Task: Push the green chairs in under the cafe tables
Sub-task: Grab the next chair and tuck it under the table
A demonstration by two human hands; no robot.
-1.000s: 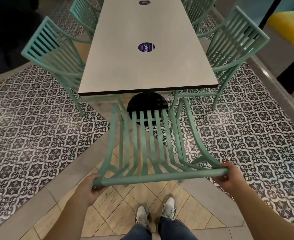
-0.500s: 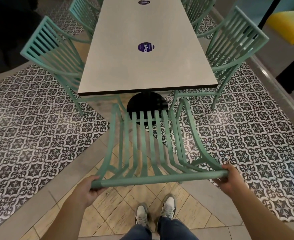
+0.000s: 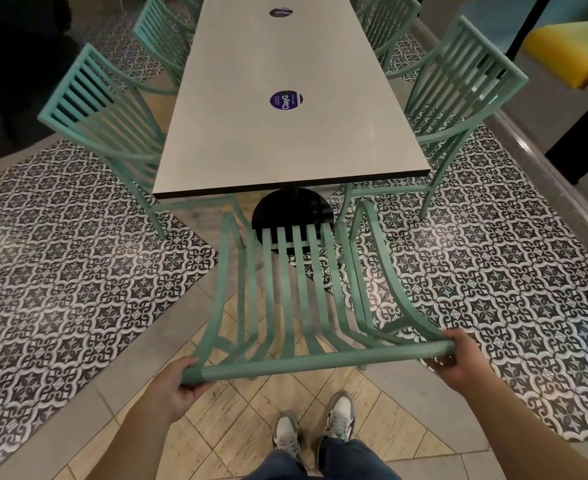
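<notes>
A green slatted chair [image 3: 299, 299] stands in front of me at the near end of a long grey cafe table [image 3: 285, 133]. Its seat front reaches the table's black round base [image 3: 292, 213]. My left hand [image 3: 174, 386] grips the left end of the chair's top rail. My right hand [image 3: 458, 362] grips the right end of the same rail. More green chairs sit along the table's sides: one at the left [image 3: 105, 119] and one at the right [image 3: 458, 88], both tucked against the table edge.
Further green chairs [image 3: 160, 39] line the table's far part. Patterned black-and-white tiles [image 3: 60, 271] flank a beige tiled strip where my feet [image 3: 313, 427] stand. A raised ledge [image 3: 562, 188] runs along the right, with a yellow seat [image 3: 569, 46] beyond.
The chair and both hands hold nearly the same spot; the view has shifted only slightly, with the top rail a touch lower in frame.
</notes>
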